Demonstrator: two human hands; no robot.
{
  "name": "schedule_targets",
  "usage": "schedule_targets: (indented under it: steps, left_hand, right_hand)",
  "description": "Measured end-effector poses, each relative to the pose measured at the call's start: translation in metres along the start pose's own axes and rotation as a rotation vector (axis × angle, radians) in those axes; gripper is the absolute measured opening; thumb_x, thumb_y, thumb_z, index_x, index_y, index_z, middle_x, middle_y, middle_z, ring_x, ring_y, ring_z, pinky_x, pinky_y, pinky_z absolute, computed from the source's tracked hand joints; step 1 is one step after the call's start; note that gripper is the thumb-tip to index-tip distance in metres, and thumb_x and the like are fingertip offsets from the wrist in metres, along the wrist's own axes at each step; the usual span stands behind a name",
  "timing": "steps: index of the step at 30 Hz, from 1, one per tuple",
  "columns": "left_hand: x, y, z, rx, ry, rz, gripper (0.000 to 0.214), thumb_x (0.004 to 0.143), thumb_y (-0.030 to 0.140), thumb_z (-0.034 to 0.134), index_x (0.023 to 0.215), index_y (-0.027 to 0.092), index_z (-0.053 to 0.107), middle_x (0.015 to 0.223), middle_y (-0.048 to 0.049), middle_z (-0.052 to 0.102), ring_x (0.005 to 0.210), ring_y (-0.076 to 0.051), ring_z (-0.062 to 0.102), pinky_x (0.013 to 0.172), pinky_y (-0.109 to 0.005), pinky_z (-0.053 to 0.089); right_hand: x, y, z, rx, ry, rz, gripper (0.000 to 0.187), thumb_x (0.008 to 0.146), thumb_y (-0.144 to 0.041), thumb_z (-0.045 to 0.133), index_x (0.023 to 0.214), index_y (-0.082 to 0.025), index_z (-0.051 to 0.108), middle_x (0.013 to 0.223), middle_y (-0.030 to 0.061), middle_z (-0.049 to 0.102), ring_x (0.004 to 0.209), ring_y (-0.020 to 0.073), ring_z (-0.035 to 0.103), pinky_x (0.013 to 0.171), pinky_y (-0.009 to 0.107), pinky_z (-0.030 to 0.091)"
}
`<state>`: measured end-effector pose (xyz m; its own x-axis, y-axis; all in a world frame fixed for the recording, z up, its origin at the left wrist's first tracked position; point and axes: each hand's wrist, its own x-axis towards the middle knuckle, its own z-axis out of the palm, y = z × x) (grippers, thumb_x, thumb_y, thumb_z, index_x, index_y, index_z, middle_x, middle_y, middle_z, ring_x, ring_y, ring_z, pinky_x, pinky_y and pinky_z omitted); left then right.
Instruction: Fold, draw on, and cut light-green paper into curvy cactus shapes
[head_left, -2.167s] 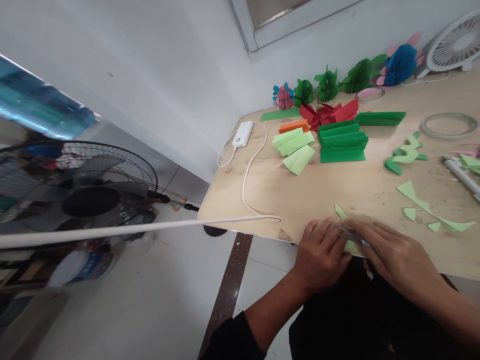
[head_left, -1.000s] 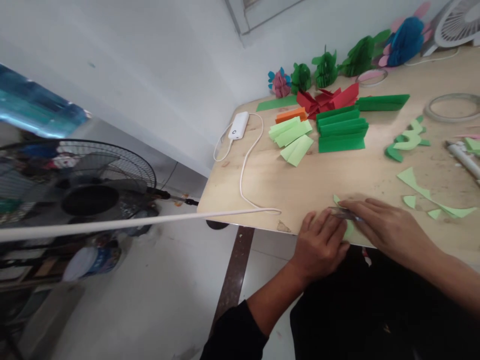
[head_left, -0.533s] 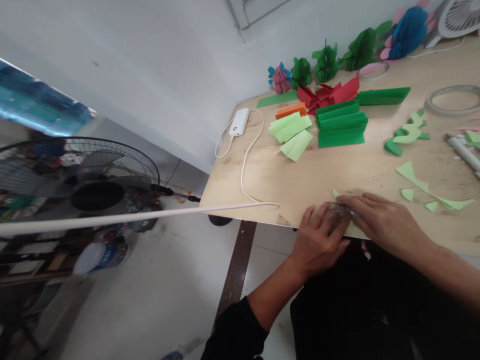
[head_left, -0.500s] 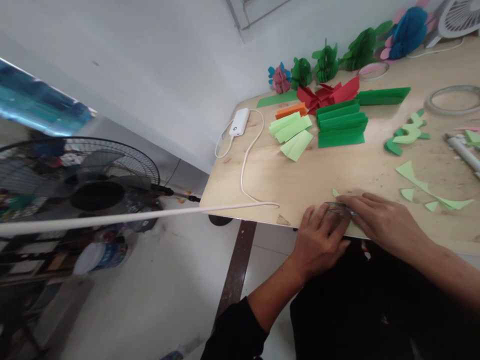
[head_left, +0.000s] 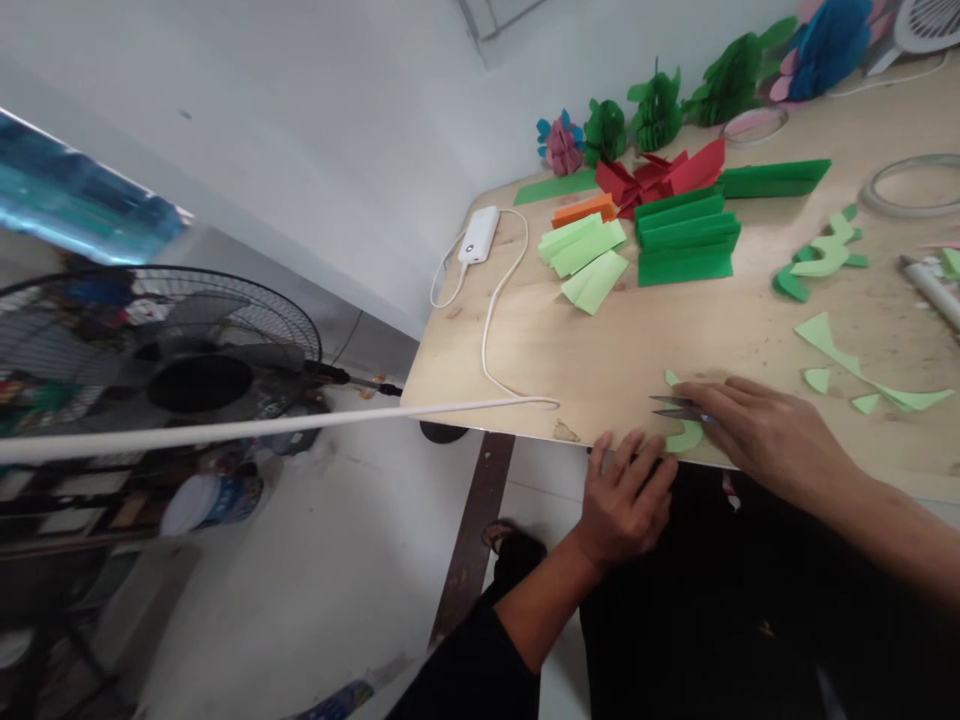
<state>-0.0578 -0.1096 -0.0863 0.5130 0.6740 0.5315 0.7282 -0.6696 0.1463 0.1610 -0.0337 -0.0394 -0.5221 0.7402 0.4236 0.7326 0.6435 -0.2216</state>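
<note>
My right hand (head_left: 765,440) lies on the near edge of the wooden table (head_left: 645,345), closed around small scissors (head_left: 679,408) whose blades point left. The blades touch a curved light green paper piece (head_left: 684,436) at the table's edge. My left hand (head_left: 626,495) sits just below and left of that paper, off the table's edge, with its fingers stretched out and apart and nothing in it.
Light green folded strips (head_left: 589,260), dark green folded paper (head_left: 686,240), red folded paper (head_left: 664,177) and paper flowers (head_left: 652,105) fill the far side. Green offcuts (head_left: 862,375) lie to the right. A white power bank (head_left: 478,234) trails a cable (head_left: 491,340). A floor fan (head_left: 187,370) stands on the left.
My left hand has slid back off the paper and the table's edge and spread its fingers. The curved green piece now lies exposed by the scissors. The right hand has barely moved.
</note>
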Motion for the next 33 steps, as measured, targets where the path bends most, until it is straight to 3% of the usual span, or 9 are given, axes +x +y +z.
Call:
schedule_targets:
  steps: [4, 8, 11, 16, 19, 23, 28, 31, 33]
  left_hand:
    - [0.013, 0.000, -0.008, -0.133, 0.151, -0.164, 0.029, 0.093, 0.018, 0.050, 0.116, 0.014, 0.067, 0.109, -0.0114, 0.073, 0.112, -0.024, 0.063, 0.106, -0.045, 0.045]
    - [0.037, 0.002, -0.017, -0.189, 0.087, -0.286, 0.023, 0.095, 0.021, 0.051, 0.105, 0.015, 0.070, 0.092, -0.0095, 0.068, 0.092, -0.021, 0.061, 0.090, -0.039, 0.051]
    - [0.043, 0.003, -0.017, -0.160, 0.051, -0.197, 0.027, 0.095, 0.024, 0.050, 0.109, 0.014, 0.071, 0.101, -0.0113, 0.071, 0.100, -0.024, 0.061, 0.093, -0.040, 0.050]
    - [0.033, 0.003, -0.006, -0.047, -0.060, -0.035, 0.038, 0.093, 0.026, 0.052, 0.127, 0.015, 0.066, 0.129, -0.0119, 0.070, 0.125, -0.027, 0.057, 0.107, -0.046, 0.042]
    - [0.029, 0.001, -0.001, -0.047, -0.027, -0.036, 0.038, 0.091, 0.024, 0.052, 0.126, 0.016, 0.066, 0.127, -0.0113, 0.071, 0.123, -0.026, 0.059, 0.107, -0.046, 0.042]
    - [0.029, 0.000, 0.001, -0.067, 0.038, -0.012, 0.036, 0.090, 0.021, 0.054, 0.123, 0.014, 0.066, 0.126, -0.0113, 0.072, 0.121, -0.026, 0.060, 0.107, -0.045, 0.042]
    - [0.031, 0.002, -0.002, -0.068, 0.031, -0.033, 0.036, 0.091, 0.022, 0.052, 0.124, 0.017, 0.066, 0.124, -0.0109, 0.073, 0.120, -0.027, 0.062, 0.105, -0.047, 0.044]
    - [0.032, 0.004, -0.005, -0.091, 0.033, -0.046, 0.034, 0.092, 0.023, 0.051, 0.123, 0.017, 0.066, 0.124, -0.0110, 0.072, 0.120, -0.028, 0.062, 0.105, -0.048, 0.045]
    - [0.035, 0.006, -0.008, -0.133, 0.047, -0.066, 0.035, 0.093, 0.023, 0.051, 0.124, 0.018, 0.065, 0.123, -0.0112, 0.072, 0.119, -0.028, 0.062, 0.104, -0.049, 0.046]
  right_hand:
    - [-0.002, 0.002, 0.001, -0.001, -0.002, 0.001, 0.032, 0.097, -0.022, 0.048, 0.125, -0.022, 0.064, 0.114, 0.0097, 0.077, 0.097, 0.0226, 0.074, 0.072, 0.033, 0.059]
    - [-0.001, 0.002, 0.000, 0.066, -0.009, 0.031, 0.032, 0.097, -0.025, 0.049, 0.125, -0.023, 0.065, 0.114, 0.0099, 0.077, 0.100, 0.0235, 0.073, 0.072, 0.033, 0.059]
    - [0.001, -0.001, -0.002, 0.178, -0.008, 0.087, 0.031, 0.097, -0.025, 0.048, 0.121, -0.021, 0.067, 0.113, 0.0121, 0.077, 0.101, 0.0248, 0.074, 0.074, 0.036, 0.060]
    - [0.005, -0.004, -0.003, 0.274, 0.004, 0.168, 0.029, 0.095, -0.025, 0.050, 0.116, -0.023, 0.070, 0.113, 0.0094, 0.078, 0.101, 0.0232, 0.074, 0.079, 0.036, 0.061]
    - [0.004, 0.001, -0.006, 0.331, 0.050, 0.291, 0.030, 0.098, -0.030, 0.046, 0.116, -0.024, 0.070, 0.109, 0.0069, 0.080, 0.096, 0.0204, 0.076, 0.076, 0.032, 0.061]
    - [0.002, 0.017, -0.017, 0.397, 0.135, 0.510, 0.035, 0.100, -0.043, 0.044, 0.109, -0.023, 0.071, 0.099, 0.0061, 0.081, 0.074, 0.0182, 0.074, 0.062, 0.029, 0.058]
    - [0.000, 0.044, -0.047, 0.421, 0.238, 0.814, 0.041, 0.096, -0.051, 0.049, 0.097, -0.018, 0.074, 0.063, 0.0036, 0.071, 0.044, 0.0135, 0.054, 0.042, 0.027, 0.042]
    - [-0.002, 0.055, -0.070, 0.331, 0.369, 0.990, 0.029, 0.092, -0.041, 0.056, 0.090, -0.018, 0.074, 0.070, 0.0059, 0.071, 0.057, 0.0155, 0.061, 0.052, 0.030, 0.046]
    - [-0.003, 0.056, -0.081, 0.303, 0.430, 1.059, 0.027, 0.092, -0.038, 0.055, 0.095, -0.019, 0.074, 0.075, 0.0063, 0.071, 0.066, 0.0172, 0.065, 0.061, 0.032, 0.049]
